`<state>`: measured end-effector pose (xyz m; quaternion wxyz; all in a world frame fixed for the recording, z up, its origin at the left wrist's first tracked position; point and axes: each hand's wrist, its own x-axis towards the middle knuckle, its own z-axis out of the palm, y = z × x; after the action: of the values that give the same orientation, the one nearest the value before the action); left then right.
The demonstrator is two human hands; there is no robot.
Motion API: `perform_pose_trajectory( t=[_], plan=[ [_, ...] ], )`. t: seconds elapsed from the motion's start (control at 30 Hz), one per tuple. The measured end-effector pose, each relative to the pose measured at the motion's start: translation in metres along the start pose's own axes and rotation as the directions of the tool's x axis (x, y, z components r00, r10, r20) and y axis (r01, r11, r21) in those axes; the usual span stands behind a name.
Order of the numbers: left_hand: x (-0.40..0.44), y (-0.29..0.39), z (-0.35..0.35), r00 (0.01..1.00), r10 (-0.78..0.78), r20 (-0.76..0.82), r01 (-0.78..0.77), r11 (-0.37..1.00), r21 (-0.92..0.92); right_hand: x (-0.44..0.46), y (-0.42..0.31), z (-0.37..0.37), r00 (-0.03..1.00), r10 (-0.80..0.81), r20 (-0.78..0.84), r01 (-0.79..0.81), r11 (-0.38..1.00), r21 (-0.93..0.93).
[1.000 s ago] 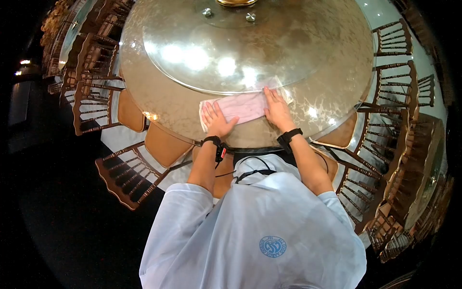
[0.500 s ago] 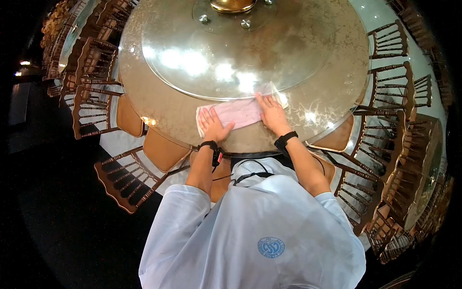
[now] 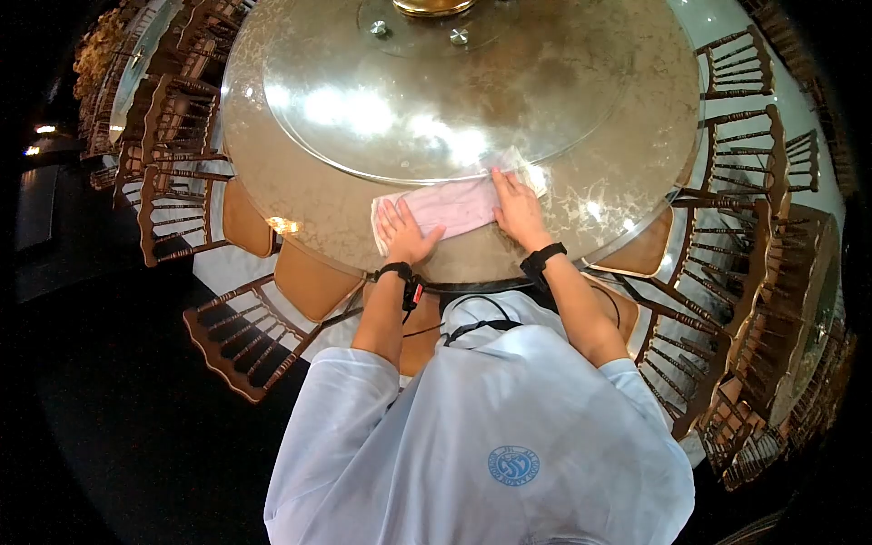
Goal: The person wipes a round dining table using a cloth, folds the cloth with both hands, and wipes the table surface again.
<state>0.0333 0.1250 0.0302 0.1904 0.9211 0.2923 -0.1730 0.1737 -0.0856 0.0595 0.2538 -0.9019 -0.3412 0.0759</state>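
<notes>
A folded pink cloth [image 3: 454, 205] with white edges lies on the near part of a round marbled table [image 3: 300, 204], close to the rim of a clear round glass turntable [image 3: 318, 109]. My left hand [image 3: 406, 234] rests flat on the cloth's left end, its fingers apart. Over the right end lies my right hand [image 3: 520, 209], fingers stretched forward. Beyond the right fingertips, a thin whitish, crumpled piece [image 3: 529, 173] sticks out from the cloth's end. Both palms press down from above and neither hand is closed round the cloth.
A golden base [image 3: 434, 6] stands on the turntable near the top edge, with small metal knobs [image 3: 459, 36] before it. Wooden chairs with tan seats [image 3: 313, 277] ring the table. More chairs [image 3: 754, 309] stand at the right, and another table [image 3: 145, 68] is at the upper left.
The hands and cloth keep nearly the same place on the table, with only slight shifts. The view has tilted a little, so the table and golden base appear slightly displaced.
</notes>
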Motion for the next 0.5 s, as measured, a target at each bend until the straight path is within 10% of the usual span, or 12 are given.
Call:
perform_pose_trajectory(
  t=[0.5],
  plan=[
    [-0.003,0.008,-0.010,0.999,-0.028,0.027,0.028,1.000,0.001,0.008,-0.009,-0.004,0.990,0.039,0.139,-0.024,0.994,-0.104]
  ],
)
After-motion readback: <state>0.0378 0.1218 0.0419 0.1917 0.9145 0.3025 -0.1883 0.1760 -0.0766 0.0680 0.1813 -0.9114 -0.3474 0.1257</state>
